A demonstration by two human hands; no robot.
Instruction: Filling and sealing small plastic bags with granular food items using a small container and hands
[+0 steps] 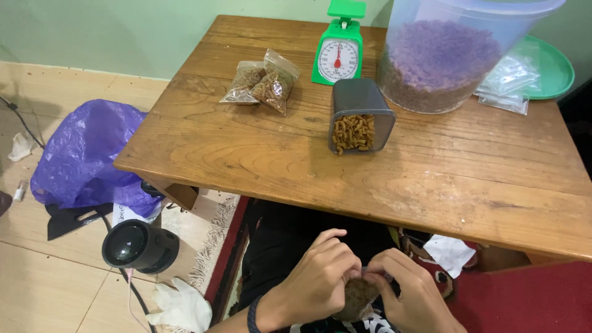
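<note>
While both hands pinch it, small snack bag [356, 296], left fingers [339, 271], right fingers [387, 271] clamped on top.

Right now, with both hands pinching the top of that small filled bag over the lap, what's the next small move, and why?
Probably run the fingers along the bag's top edge to press it shut. Both the left hand and right hand grip the small clear bag of brown pellets at its mouth, below the wooden table, where two filled bags already lie beside the green scale.
</note>
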